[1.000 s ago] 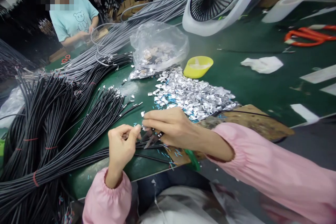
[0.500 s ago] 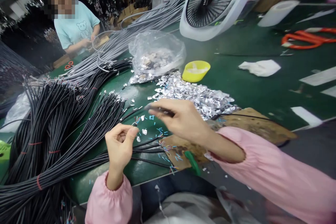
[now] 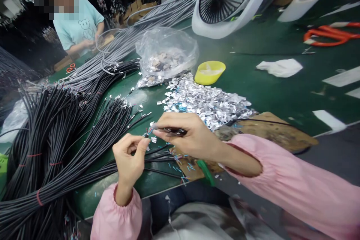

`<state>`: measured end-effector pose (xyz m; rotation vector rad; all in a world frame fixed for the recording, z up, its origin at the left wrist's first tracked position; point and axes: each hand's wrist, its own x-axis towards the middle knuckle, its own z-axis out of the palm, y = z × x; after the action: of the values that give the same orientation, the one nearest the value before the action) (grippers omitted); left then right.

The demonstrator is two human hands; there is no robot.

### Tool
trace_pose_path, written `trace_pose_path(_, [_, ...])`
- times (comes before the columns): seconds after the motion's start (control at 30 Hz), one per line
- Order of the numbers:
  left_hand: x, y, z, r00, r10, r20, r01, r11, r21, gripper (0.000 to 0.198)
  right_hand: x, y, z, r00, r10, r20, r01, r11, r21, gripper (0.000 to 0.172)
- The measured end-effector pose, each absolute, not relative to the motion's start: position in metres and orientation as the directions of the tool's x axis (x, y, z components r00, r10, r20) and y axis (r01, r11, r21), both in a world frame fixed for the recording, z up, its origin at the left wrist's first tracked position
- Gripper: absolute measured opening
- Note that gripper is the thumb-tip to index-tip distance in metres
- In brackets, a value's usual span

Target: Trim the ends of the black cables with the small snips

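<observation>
At two o'clock from the left hand (image 3: 128, 159), whose fingers pinch a cable end (image 3: 146, 135), the right hand (image 3: 189, 131) clasps a dark tool (image 3: 177, 131) (a slip could nick the wires (image 3: 150, 131)).

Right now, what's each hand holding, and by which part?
Left hand: black cable, pinched just below its exposed coloured wires. Right hand: dark tool, part held hidden by the grip; whether it also pinches wires, unclear.
</observation>
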<state>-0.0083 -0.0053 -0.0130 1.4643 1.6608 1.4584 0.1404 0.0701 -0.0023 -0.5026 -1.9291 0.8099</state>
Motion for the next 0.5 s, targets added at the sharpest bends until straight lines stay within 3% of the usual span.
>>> trace_pose_path(0.5, [-0.0053,-0.0052,-0.009,-0.297,0.919,0.258,0.404,-0.123,0.906,0.022,0.1394,0.0697,0.0002,-0.405,0.684,0.606,0.065,0.683,-0.728,0.012])
